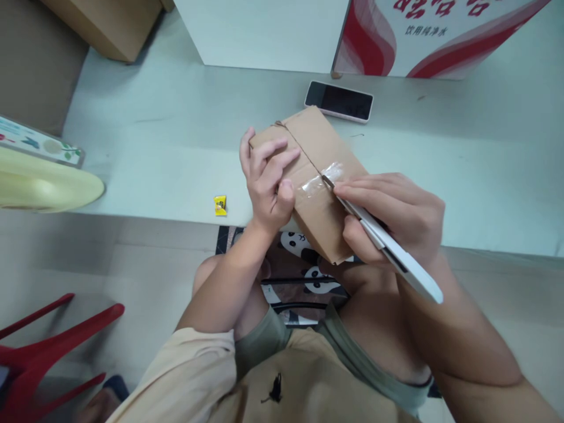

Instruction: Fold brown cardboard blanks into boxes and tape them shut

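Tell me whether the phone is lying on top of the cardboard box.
No, the phone lies flat on the table beyond the cardboard box, past its far corner and not on it.

- A pale grey-green table [176, 141] carries everything; its near edge runs across the middle of the view.
- A flat brown cardboard box [308, 176] lies on the table at the near edge, its near corner sticking out past that edge.
- A phone [339, 101] with a dark screen lies flat just beyond the box, towards the far edge.
- A small yellow wrapped sweet [220, 205] sits close to the near edge, left of the box.
- A white box [264, 35] and a red-and-white printed carton [440, 35] stand along the far edge.
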A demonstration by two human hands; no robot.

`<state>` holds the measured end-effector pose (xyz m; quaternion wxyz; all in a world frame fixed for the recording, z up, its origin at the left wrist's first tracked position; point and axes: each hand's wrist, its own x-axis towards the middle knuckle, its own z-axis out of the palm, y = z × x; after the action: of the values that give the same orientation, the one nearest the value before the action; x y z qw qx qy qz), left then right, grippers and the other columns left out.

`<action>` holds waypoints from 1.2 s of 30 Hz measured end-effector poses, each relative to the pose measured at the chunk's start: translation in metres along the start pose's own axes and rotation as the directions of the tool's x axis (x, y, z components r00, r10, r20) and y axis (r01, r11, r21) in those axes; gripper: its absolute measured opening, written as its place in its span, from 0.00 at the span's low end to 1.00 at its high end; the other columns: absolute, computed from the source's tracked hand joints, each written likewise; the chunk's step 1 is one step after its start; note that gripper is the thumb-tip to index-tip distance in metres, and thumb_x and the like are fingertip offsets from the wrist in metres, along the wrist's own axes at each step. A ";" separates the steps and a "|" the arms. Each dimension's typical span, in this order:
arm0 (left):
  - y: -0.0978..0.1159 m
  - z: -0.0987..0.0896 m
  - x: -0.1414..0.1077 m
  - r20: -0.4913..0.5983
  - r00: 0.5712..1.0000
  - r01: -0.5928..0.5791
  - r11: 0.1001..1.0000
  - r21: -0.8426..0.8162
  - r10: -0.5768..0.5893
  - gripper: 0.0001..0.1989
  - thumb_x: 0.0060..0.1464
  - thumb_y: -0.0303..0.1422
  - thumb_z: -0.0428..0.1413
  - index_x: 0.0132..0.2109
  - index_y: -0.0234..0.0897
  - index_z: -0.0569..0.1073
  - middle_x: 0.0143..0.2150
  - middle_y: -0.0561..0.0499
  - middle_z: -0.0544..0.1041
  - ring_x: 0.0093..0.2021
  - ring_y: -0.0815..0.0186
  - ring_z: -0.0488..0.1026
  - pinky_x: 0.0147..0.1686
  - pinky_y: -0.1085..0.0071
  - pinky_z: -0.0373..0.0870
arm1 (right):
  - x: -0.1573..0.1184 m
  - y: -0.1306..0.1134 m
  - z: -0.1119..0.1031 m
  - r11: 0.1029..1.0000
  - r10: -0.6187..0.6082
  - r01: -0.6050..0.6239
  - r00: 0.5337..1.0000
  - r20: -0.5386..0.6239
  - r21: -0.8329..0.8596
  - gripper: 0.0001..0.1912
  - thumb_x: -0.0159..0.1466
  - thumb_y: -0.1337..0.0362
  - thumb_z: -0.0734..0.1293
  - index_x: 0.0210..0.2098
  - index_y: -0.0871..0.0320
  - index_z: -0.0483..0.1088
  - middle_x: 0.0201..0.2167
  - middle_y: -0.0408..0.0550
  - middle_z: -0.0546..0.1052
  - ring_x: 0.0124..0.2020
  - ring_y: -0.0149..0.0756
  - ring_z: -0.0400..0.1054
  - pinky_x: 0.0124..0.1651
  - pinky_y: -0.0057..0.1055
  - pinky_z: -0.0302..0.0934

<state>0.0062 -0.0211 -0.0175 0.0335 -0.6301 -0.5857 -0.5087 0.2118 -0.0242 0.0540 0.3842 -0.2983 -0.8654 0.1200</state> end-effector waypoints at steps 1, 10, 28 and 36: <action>0.000 0.000 0.000 -0.024 0.999 -0.027 1.000 0.004 0.027 0.36 0.62 0.59 0.29 0.46 0.47 0.75 0.47 0.49 0.78 0.54 0.58 0.76 0.74 0.47 0.49 | 0.000 0.000 0.000 1.000 -0.009 0.009 1.000 -0.012 0.009 0.16 0.57 0.67 0.65 0.43 0.48 0.77 0.41 0.45 0.84 0.42 0.45 0.80 0.46 0.43 0.72; -0.002 0.001 -0.001 -0.097 0.987 -0.133 0.991 -0.005 0.132 0.32 0.66 0.55 0.32 0.47 0.45 0.75 0.47 0.49 0.78 0.52 0.61 0.77 0.72 0.48 0.53 | 0.000 -0.003 -0.004 0.999 0.040 -0.040 0.999 -0.005 0.032 0.14 0.56 0.65 0.65 0.40 0.48 0.77 0.39 0.45 0.84 0.39 0.45 0.80 0.44 0.43 0.73; -0.001 0.001 -0.001 -0.028 0.999 -0.023 0.999 -0.040 0.022 0.34 0.62 0.59 0.30 0.48 0.49 0.74 0.49 0.49 0.77 0.56 0.56 0.74 0.75 0.47 0.45 | 0.000 -0.002 -0.002 0.998 0.059 -0.058 0.998 0.015 -0.039 0.11 0.59 0.61 0.66 0.39 0.47 0.78 0.39 0.46 0.84 0.39 0.43 0.79 0.43 0.41 0.72; -0.003 0.001 -0.001 -0.013 1.000 -0.001 0.997 -0.083 -0.001 0.33 0.62 0.59 0.33 0.47 0.48 0.76 0.49 0.47 0.77 0.56 0.56 0.74 0.76 0.48 0.42 | 0.004 0.000 0.000 1.000 0.023 -0.023 0.997 0.068 -0.003 0.14 0.60 0.66 0.66 0.43 0.48 0.78 0.43 0.46 0.84 0.43 0.44 0.79 0.45 0.42 0.71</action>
<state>0.0046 -0.0203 -0.0208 0.0114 -0.6275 -0.5639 -0.5368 0.2100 -0.0213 0.0567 0.3529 -0.3044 -0.8746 0.1334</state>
